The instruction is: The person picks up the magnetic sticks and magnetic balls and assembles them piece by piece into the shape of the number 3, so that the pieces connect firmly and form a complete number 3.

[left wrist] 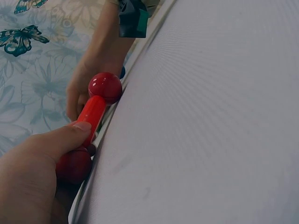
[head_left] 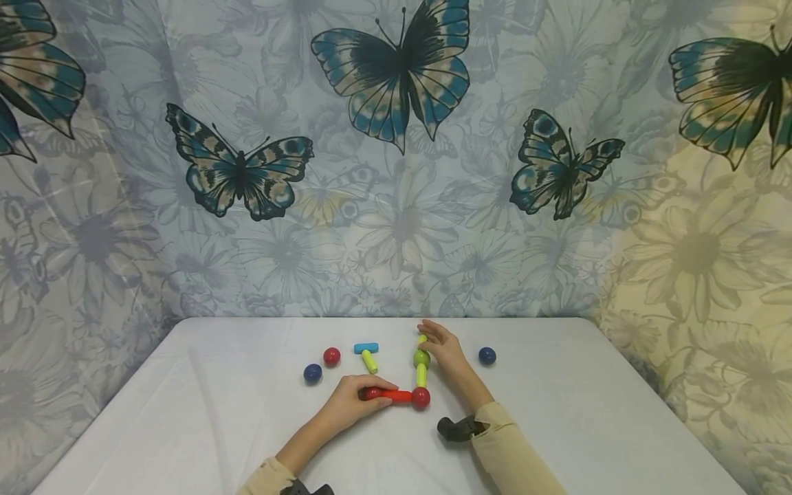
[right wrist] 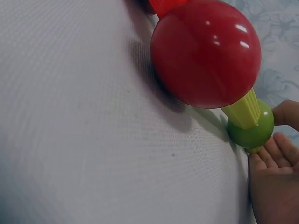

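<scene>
On the table lies a joined chain of toy balls and rods. My left hand (head_left: 353, 401) grips its left end, a red ball (left wrist: 74, 165) and the red rod (head_left: 397, 397), with the thumb along the rod. A second red ball (head_left: 421, 397) forms the corner. From it a yellow-green rod (head_left: 421, 375) runs away to a green ball (head_left: 421, 358). Beyond that ball, my right hand (head_left: 447, 349) holds another yellow-green rod (head_left: 423, 339) between thumb and fingers; the green ball partly hides this rod in the right wrist view.
Left of the chain lie a blue rod (head_left: 366, 348), a loose yellow-green rod (head_left: 369, 361), a red ball (head_left: 331, 356) and a dark blue ball (head_left: 312, 373). Another dark blue ball (head_left: 487, 355) sits right of my right hand. A butterfly-patterned curtain (head_left: 396, 227) hangs behind the white table (head_left: 185, 412).
</scene>
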A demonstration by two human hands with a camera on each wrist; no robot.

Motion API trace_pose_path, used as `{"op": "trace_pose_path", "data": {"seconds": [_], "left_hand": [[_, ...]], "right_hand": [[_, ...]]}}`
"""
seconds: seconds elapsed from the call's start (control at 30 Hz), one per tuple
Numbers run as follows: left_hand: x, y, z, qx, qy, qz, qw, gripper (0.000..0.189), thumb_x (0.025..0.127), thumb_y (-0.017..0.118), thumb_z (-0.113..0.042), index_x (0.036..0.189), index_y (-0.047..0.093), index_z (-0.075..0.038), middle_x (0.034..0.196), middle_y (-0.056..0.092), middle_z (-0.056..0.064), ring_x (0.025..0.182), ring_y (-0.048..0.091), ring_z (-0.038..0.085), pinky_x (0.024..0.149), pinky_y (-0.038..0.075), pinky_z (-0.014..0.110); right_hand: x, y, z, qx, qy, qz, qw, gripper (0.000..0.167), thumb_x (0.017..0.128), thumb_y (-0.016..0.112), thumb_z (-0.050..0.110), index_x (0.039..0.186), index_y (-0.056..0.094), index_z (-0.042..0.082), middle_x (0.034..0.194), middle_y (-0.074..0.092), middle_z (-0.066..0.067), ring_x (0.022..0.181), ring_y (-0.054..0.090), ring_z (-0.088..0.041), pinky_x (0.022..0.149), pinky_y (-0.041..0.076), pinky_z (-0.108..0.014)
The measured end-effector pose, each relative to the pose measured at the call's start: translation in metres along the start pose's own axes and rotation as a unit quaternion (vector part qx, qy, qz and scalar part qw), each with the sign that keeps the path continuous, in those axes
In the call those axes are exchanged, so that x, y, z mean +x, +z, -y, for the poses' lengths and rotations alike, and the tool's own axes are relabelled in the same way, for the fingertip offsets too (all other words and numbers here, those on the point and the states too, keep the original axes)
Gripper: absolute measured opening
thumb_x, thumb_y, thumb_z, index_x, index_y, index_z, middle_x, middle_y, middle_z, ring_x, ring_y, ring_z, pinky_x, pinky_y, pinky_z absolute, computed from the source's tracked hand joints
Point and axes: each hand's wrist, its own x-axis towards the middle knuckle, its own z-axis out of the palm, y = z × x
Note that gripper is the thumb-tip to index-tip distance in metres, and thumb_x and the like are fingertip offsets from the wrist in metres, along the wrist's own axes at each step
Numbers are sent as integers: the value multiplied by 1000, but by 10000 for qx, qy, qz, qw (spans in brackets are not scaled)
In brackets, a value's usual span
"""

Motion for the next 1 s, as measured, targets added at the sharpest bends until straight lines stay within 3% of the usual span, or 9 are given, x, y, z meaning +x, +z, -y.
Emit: {"op": "trace_pose_path", "data": {"seconds": [0.4, 0.77, 1.0], "left_hand": [[-1, 0, 0, 1, -25, -13, 10000, 22, 85, 75, -28, 107, 75, -28, 108, 74, -7, 102, 63, 8, 88, 49, 20], [0, 1, 2, -40, 140, -60, 9999, 23, 85, 75, -28, 108, 74, -29, 107, 74, -9, 102, 63, 6, 90, 49, 21], [0, 1, 2, -85, 164, -58, 9998, 23, 86, 75, -28, 108, 74, -28, 106, 74, -8, 101, 63, 5, 89, 49, 21]], "right_hand": [[3, 1, -3, 163, 70, -187, 9997, 60, 85, 54, -7, 144, 42, -1, 139, 54, -24, 135, 47, -36, 113, 38, -46], [2, 5, 0, 348, 316, -438, 9979, 55, 87, 56, -6, 140, 47, -1, 138, 56, -22, 134, 49, -34, 114, 37, -46], [2, 6, -2, 140, 302, -481, 9983, 48, 89, 56, -3, 137, 51, 1, 135, 59, -20, 131, 51, -34, 113, 38, -47]]}}
